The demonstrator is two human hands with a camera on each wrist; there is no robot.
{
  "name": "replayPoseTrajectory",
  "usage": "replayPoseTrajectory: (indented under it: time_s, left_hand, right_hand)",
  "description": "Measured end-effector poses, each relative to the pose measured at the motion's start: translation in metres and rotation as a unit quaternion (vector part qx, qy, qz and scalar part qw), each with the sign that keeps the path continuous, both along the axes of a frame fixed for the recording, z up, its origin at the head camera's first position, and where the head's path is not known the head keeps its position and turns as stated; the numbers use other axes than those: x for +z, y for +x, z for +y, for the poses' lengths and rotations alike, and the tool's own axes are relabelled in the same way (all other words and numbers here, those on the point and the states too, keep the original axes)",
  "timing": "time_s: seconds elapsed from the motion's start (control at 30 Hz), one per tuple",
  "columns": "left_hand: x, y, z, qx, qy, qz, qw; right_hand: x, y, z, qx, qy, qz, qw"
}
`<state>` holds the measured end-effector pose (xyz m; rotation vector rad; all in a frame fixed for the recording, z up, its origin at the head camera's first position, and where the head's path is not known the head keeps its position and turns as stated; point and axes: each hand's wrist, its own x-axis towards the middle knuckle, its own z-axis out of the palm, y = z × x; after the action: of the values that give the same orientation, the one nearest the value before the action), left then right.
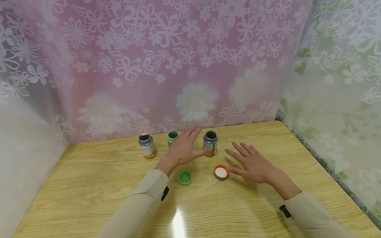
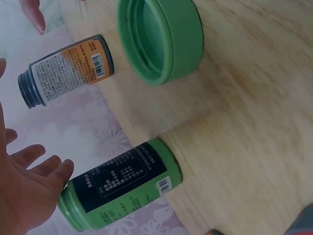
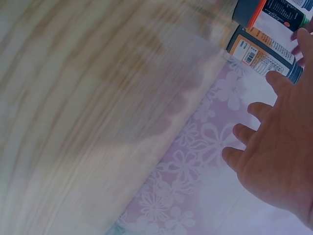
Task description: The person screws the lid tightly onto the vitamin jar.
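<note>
My left hand (image 1: 186,147), fingers spread, reaches over the green jar (image 1: 172,135) and hides much of it. In the left wrist view, its fingertips are right at the neck of the green jar (image 2: 122,183). A lidless dark grey jar with a white and orange label (image 1: 210,145) stands right of that hand, overlapped by the thumb. My right hand (image 1: 253,164) hovers over the table with fingers extended, holding nothing. Close to its thumb lies an upturned dark lid with an orange rim (image 1: 221,172). An upturned green lid (image 1: 185,178) lies below the left hand.
Another lidless grey jar (image 1: 147,147) stands at the back left. A bit of orange (image 1: 142,178) peeks out by the left sleeve, mostly hidden. The wooden table (image 1: 89,185) meets a pink flowered curtain (image 1: 190,66) behind and a pale one (image 1: 336,99) at the right.
</note>
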<state>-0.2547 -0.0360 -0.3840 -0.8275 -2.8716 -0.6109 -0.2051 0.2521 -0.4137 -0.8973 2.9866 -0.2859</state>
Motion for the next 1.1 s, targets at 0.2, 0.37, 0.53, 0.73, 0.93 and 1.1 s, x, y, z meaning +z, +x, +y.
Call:
replayPoseTrajectory:
  time_s: [0.2, 0.37, 0.53, 0.73, 0.93, 1.1]
  left_hand:
    - [-0.013, -0.004, 0.005, -0.009, 0.067, -0.049, 0.9965]
    - [-0.023, -0.006, 0.011, -0.014, 0.085, -0.069, 0.9939]
    - [-0.031, -0.007, 0.018, -0.014, 0.118, -0.104, 0.9875]
    - [-0.041, -0.01, 0.028, 0.009, 0.181, -0.143, 0.9731]
    - [-0.046, -0.014, 0.038, 0.02, 0.256, -0.185, 0.9485]
    - [-0.05, -0.019, 0.047, 0.032, 0.277, -0.177, 0.9438]
  right_hand:
    - [-0.001, 0.002, -0.004, 0.002, 0.01, 0.01, 1.0]
    - [-0.002, 0.005, -0.007, 0.003, 0.019, 0.017, 1.0]
    - [-0.005, 0.007, -0.007, 0.007, 0.022, 0.034, 0.999]
    - [-0.009, 0.009, -0.01, 0.008, 0.022, 0.037, 0.999]
    - [-0.009, 0.011, -0.013, 0.009, 0.031, 0.021, 0.999]
    - [-0.008, 0.012, -0.013, 0.012, 0.028, 0.027, 0.999]
